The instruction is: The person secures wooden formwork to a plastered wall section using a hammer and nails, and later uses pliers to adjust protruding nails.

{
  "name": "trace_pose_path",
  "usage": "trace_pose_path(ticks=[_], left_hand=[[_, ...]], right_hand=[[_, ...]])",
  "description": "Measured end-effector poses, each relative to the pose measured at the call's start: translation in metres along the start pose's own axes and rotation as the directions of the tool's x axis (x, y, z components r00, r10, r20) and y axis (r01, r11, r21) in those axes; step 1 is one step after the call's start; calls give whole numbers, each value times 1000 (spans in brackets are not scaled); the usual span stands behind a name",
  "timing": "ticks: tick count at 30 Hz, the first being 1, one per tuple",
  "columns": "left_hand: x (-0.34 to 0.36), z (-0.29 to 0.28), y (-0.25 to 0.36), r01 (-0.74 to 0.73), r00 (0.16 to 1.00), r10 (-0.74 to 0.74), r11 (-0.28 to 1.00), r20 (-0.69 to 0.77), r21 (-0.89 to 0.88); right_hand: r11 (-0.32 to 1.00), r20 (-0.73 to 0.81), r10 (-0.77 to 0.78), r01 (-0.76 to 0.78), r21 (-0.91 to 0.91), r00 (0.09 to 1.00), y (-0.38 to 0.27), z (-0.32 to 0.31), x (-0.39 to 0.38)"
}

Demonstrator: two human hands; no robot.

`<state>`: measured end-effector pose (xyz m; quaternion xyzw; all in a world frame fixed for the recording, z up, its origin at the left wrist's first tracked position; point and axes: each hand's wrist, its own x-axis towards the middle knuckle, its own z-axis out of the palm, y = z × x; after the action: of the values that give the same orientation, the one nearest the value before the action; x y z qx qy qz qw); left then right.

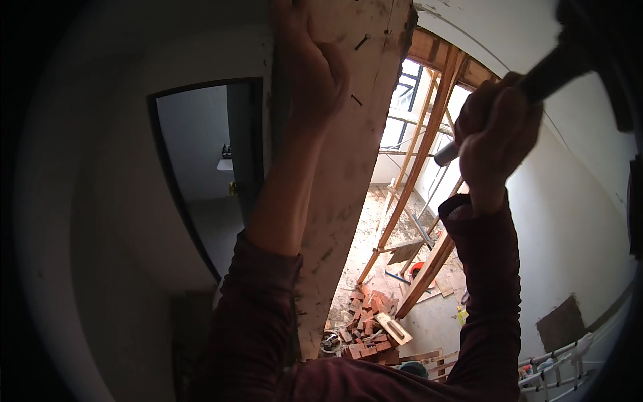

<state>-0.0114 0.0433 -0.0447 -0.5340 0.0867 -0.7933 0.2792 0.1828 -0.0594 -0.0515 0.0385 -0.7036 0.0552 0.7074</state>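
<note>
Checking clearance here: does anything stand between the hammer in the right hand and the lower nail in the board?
Nothing visible does. The right hand holds the hammer right of the board; the left hand is close left of the lower nail, and the wooden posts appear farther off.

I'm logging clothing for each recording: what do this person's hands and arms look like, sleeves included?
The left hand and right hand are bare, without gloves. The left sleeve, dark maroon, ends partway along the forearm; the matching right sleeve reaches nearly to the wrist, its loose end showing a paler lining.
</note>
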Motion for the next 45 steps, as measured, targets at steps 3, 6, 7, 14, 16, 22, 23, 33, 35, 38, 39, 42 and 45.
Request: trace_pose_path(ticks=[3, 6, 7, 14, 16, 22, 23, 33, 35, 38, 39, 42, 45], left_hand=[[0, 7, 2, 44, 998, -46, 998, 36, 54], [10, 11, 5, 123, 992, -122, 991, 25, -57], [8, 8, 6, 91, 994, -92, 996, 53, 7], [4, 7, -1, 40, 997, -43, 998, 59, 46], [0, 6, 1, 55, 997, -58, 997, 56, 44], [3, 4, 4, 48, 997, -52, 997, 64, 66], [3, 8, 7, 69, 995, -71, 997, 67, 35], [5, 4, 9, 95, 994, -99, 994, 56, 60], [8, 8, 8, 43, 996, -48, 997, 74, 62], [7, 14, 9, 117, 993, -116, 993, 36, -22], [9, 16, 7, 111, 993, -110, 993, 34, -25], [10, 2, 3, -19, 996, 11, 995, 86, 99], [4, 6, 1, 19, 997, -22, 999, 70, 43]], right_hand=[[478, 551, 35, 470, -742, 834, 33, -26, -8], [479, 414, 273, 251, -841, 868, 4, -24, 5], [389, 513, 57, 454, -801, 856, 8, -24, 3], [665, 302, 148, 131, -735, 942, 28, -18, -10], [564, 408, 358, 154, -811, 840, 23, -17, -3], [761, 162, 15, 94, -641, 987, 20, -17, -9], [657, 299, -11, 232, -717, 954, 29, -21, -11], [873, 139, -89, 144, -465, 986, 27, -18, -14], [481, 409, -51, 381, -790, 911, 43, -23, -12], [557, 341, 331, 110, -823, 880, 42, -27, -10], [555, 341, 325, 114, -824, 882, 38, -27, -6], [688, 40, 109, -47, -724, 993, 22, -7, -15], [518, 358, 0, 306, -799, 934, 47, -21, -15]])
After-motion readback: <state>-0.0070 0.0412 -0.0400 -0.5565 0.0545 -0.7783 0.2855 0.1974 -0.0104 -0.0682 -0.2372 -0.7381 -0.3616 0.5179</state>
